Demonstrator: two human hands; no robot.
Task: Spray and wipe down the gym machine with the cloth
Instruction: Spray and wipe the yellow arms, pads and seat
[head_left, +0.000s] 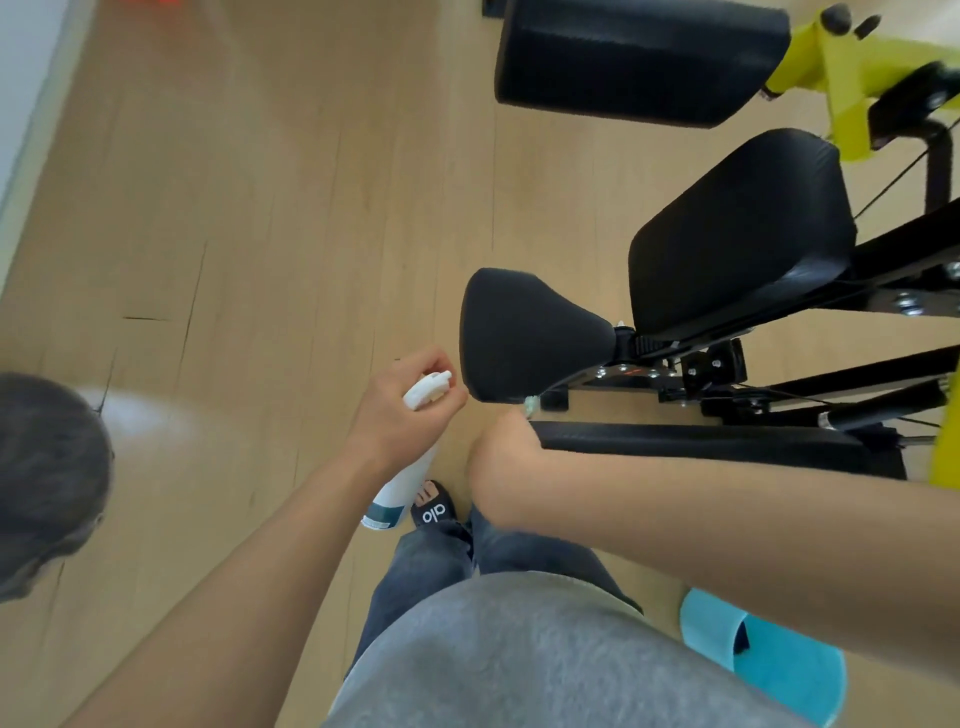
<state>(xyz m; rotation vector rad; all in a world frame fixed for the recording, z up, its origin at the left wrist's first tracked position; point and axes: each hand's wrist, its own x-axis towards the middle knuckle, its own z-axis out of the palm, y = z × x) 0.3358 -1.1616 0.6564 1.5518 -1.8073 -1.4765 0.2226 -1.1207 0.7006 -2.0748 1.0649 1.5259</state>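
My left hand (400, 410) grips a white spray bottle (408, 480) by its trigger head, the nozzle pointing at the small black pad (524, 332) of the gym machine, a few centimetres from its lower left edge. My right hand (501, 447) is bent down just below that pad. Its fingers are hidden, and a bit of pale cloth (531, 406) sticks out of it against the pad's underside. A larger black seat pad (743, 228) sits behind, and a long flat pad (701, 441) lies under my right forearm.
A black roller pad (639, 57) and the yellow frame (852, 62) stand at the top right, with black bars and cables at the right edge. The floor is light wood. My foot in a black slide (434, 506) and a blue slipper (779, 660) are below.
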